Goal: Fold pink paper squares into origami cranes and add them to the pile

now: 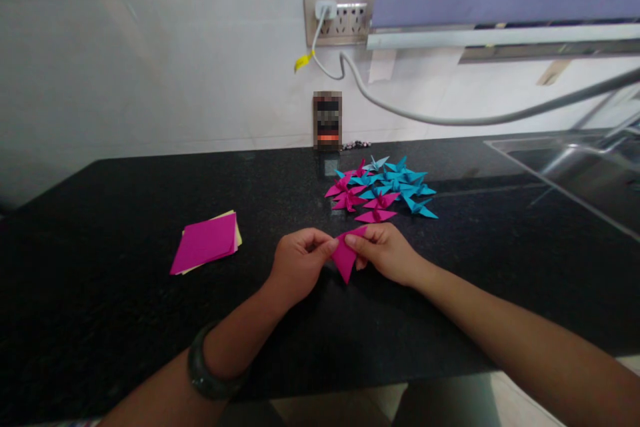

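A folded pink paper (345, 260), pointed at its lower end, is held between my two hands above the dark countertop. My left hand (303, 263) pinches its left corner between thumb and fingers. On the other side, my right hand (385, 250) grips the upper right part, thumb on the front face; some of its fingers are hidden behind the paper. Just beyond my hands lie pink paper cranes (349, 199) and blue paper cranes (395, 183) in a loose cluster. To the left rests a stack of square paper (205, 242), pink on top with yellow edges showing beneath.
The black countertop (125, 320) runs to a white wall. A phone-like object (327, 121), its screen blurred, leans there. A grey cable (430, 119) hangs from a socket panel (345, 20) across to the right. A sink (575, 167) is at the right edge.
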{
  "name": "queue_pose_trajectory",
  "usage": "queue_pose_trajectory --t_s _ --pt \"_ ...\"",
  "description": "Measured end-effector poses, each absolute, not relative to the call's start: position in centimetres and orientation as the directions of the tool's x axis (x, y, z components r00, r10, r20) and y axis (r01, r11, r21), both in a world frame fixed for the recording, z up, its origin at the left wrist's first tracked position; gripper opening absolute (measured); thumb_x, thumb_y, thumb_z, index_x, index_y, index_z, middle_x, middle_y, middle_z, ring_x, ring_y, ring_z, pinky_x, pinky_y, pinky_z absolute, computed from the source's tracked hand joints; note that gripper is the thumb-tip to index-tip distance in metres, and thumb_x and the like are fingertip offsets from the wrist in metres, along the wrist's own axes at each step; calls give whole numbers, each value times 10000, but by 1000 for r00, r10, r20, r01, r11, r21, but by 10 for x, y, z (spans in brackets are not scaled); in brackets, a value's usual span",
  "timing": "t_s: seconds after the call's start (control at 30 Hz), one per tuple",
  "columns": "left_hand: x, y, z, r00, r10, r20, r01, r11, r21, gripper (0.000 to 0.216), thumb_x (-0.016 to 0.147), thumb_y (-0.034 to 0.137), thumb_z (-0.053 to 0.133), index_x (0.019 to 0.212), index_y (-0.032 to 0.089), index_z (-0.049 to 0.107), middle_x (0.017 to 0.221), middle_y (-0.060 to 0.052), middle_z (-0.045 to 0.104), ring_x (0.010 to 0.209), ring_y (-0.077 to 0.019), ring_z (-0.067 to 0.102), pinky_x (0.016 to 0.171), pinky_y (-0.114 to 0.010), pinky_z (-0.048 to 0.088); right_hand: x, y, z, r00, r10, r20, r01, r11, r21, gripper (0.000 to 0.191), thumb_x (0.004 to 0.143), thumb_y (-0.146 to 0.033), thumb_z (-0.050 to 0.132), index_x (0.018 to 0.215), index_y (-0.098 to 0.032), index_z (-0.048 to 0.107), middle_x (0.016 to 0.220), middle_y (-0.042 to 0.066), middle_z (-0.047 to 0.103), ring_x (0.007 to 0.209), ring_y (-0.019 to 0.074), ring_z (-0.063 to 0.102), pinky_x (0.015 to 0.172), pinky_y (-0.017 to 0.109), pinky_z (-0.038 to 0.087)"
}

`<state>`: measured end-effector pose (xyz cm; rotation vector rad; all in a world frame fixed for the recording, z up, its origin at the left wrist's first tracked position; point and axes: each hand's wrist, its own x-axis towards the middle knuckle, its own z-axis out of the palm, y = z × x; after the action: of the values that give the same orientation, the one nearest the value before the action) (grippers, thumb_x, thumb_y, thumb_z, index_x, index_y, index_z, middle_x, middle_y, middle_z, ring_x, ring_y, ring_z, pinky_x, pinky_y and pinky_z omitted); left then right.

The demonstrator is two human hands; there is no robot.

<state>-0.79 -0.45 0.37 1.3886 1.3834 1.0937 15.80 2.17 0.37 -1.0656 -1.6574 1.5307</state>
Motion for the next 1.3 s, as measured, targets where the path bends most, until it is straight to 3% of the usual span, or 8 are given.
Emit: queue_pose_trajectory --t_s 0.17,0.3,0.43,0.53,0.67,1.1,1.3 --pt "-9 -4 4 29 999 -38 205 31 978 158 665 296 659 629 145 634 559 -8 623 521 -120 546 504 -221 414 159 22 4 -339 940 47 147 102 -984 301 702 -445 609 667 -149 570 532 -28 524 452 70 459 442 194 369" --pt "-8 -4 4 53 997 -62 148 54 987 164 672 297 660 638 139 632 582 -11 626 545 -118 554 538 -228 430 160 23 3 -336 941 45 132 95 -987 329 733 -456 579 627 -145 559 486 -26 511 433 71 454 443 196 365" --pt "-7 -3 3 50 990 -132 9 131 991 170 672 292 669 654 128 628 566 0 613 526 -91 536 537 -209 422 161 26 -1 -374 927 10 -41 -5 -999 368 767 -497 536 673 -142 560 476 -30 517 419 63 465 441 185 376" --pt "-7 0 3 83 974 -212 -191 224 955 207 669 325 672 660 130 605 558 6 602 512 -86 535 523 -206 421 162 26 -5 -437 899 -23 -162 -104 -981 330 729 -468 609 730 -140 572 536 -25 561 451 65 514 468 186 428" --pt "-9 2 2 164 945 -282 -337 322 885 270 635 360 704 695 122 591 590 -11 615 525 -92 560 510 -196 423 163 25 -7 -507 861 -40 -186 -155 -970 329 662 -405 698 830 -136 610 595 -19 603 482 61 542 487 181 457" --pt "-10 2 -1 278 907 -317 -373 406 834 316 611 388 726 689 131 559 584 -3 600 538 -105 576 518 -205 443 161 21 -2 -575 817 -31 -177 -161 -971 250 645 -326 724 785 -135 643 612 -24 623 506 43 543 501 158 441" --pt "-9 3 -1 223 922 -316 -367 380 849 279 632 355 715 712 132 569 593 0 599 534 -98 568 514 -199 436 160 20 -1 -559 828 -49 -148 -158 -976 258 634 -327 730 773 -129 640 616 -23 623 510 40 544 511 157 443"
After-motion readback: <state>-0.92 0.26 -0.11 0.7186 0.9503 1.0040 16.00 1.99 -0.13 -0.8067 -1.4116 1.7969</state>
